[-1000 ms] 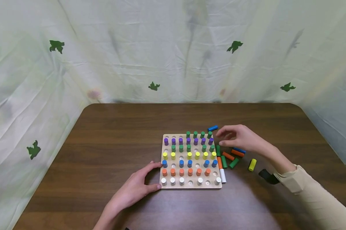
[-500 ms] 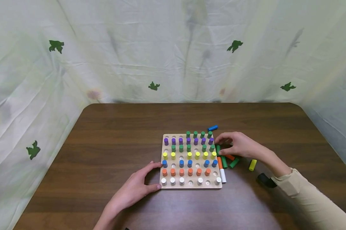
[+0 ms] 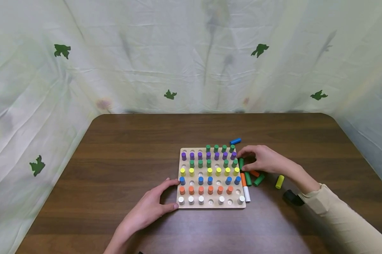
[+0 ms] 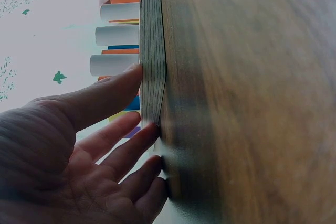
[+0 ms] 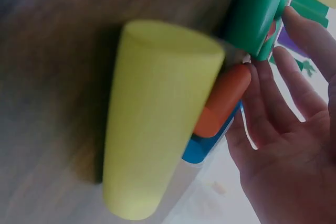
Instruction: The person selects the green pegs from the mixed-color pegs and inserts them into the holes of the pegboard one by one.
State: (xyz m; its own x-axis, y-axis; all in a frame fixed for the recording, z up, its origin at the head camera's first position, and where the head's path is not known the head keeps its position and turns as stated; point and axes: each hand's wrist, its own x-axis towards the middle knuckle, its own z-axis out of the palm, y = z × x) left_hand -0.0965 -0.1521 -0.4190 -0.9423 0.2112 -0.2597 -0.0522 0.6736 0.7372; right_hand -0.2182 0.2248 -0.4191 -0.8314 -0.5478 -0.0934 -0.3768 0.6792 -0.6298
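Note:
A pale wooden pegboard (image 3: 207, 207) carries rows of colored pegs, with several bare holes among them. My left hand (image 3: 153, 203) touches its left edge, thumb at the near corner and forefinger farther up. The left wrist view shows that hand's fingers (image 4: 128, 148) fairly straight beside the board's layered side. On the other side, my right hand (image 3: 267, 158) reaches over loose pegs to the right edge. Its thumb and forefinger tips lie at either end of a green peg (image 3: 241, 164) along that edge. In the right wrist view its fingers (image 5: 294, 77) look only slightly bent.
Orange (image 3: 243, 180) and white (image 3: 246, 194) pegs lie along the board's right edge. More green pegs (image 3: 259, 180) are under and near my right hand. A yellow peg (image 3: 279, 182) lies farther right, a blue peg (image 3: 235, 141) beyond the far corner. A patterned curtain (image 3: 191, 53) hangs behind the table.
My right hand has come down and toward me onto the loose pegs, now covering some of them. It barely moves over the last half second. My left hand and the board stay put.

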